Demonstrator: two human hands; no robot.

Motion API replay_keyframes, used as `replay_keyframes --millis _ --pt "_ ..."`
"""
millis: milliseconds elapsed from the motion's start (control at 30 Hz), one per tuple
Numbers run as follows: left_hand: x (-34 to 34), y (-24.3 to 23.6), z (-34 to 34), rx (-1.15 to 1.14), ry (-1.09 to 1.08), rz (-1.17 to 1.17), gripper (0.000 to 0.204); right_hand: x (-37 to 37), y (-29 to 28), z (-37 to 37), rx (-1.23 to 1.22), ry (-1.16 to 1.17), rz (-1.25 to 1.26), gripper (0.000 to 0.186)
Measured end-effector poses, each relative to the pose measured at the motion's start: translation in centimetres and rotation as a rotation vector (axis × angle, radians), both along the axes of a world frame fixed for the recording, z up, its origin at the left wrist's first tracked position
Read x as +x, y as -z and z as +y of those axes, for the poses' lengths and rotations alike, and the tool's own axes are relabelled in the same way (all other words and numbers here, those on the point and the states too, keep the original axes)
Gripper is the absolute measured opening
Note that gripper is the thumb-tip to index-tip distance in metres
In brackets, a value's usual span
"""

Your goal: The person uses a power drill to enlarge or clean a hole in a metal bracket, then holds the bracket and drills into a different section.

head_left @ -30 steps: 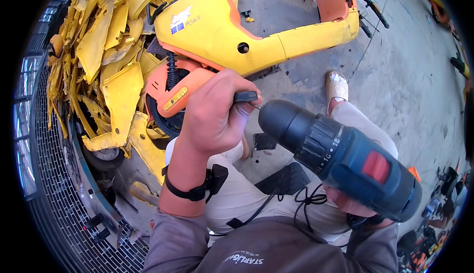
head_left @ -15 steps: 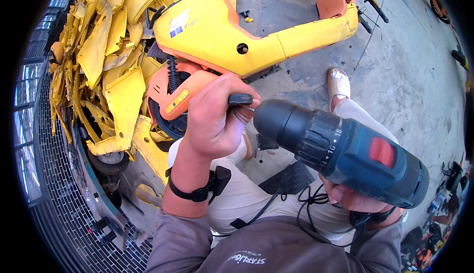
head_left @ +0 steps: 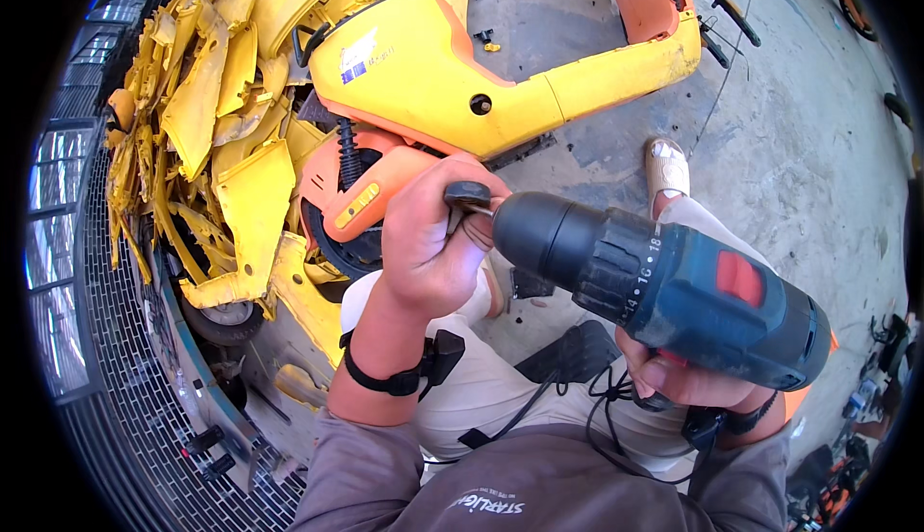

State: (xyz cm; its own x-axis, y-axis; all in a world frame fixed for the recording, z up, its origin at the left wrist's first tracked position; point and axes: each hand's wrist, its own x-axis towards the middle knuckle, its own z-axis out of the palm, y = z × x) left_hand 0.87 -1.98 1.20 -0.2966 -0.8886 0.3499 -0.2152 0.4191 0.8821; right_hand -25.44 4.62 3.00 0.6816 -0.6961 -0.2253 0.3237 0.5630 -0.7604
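My left hand point(head_left: 428, 243), fingers curled, grips a small black part point(head_left: 468, 194) in the middle of the view. The nose of a blue and black cordless drill point(head_left: 703, 301) points at that part, with a thin metal bit between them. My right hand point(head_left: 683, 383) is wrapped round the drill's handle under its body. Just beyond my left hand, a black spring shock point(head_left: 348, 152) and an orange cover point(head_left: 371, 195) over a wheel belong to a scooter with a yellow body point(head_left: 433, 84).
A large pile of broken yellow panels point(head_left: 250, 205) lies at the left, over a wheel point(head_left: 221, 325). A handlebar point(head_left: 731, 12) lies at the top right. The concrete floor point(head_left: 770, 147) holds scattered parts point(head_left: 866, 407) at the right. My sandalled foot point(head_left: 666, 166) rests beside the scooter.
The drill has tilted nearer to level and shifted slightly, its nose closer to the black part. My left hand has moved a little right, still gripping the part. The background has shifted slightly rightward.
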Motion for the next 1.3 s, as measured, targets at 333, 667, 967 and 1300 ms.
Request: replay_keyframes --millis 333,667,967,1300 --pt "-0.3 0.1 0.3 0.069 -0.007 0.106 0.012 0.4 -0.1 0.1 -0.016 -0.022 0.027 0.039" --pt "-0.3 0.2 0.5 0.118 -0.014 0.211 0.016 1.0 0.0 0.1 -0.004 -0.019 0.044 0.037" --pt "0.3 -0.3 0.0 0.012 -0.058 -0.029 0.01 0.7 0.0 0.0 -0.053 -0.023 0.071 0.04" --pt "0.8 -1.0 -0.8 -0.254 -0.02 -0.357 0.024 0.1 0.0 -0.1 -0.042 0.064 0.082 0.041"
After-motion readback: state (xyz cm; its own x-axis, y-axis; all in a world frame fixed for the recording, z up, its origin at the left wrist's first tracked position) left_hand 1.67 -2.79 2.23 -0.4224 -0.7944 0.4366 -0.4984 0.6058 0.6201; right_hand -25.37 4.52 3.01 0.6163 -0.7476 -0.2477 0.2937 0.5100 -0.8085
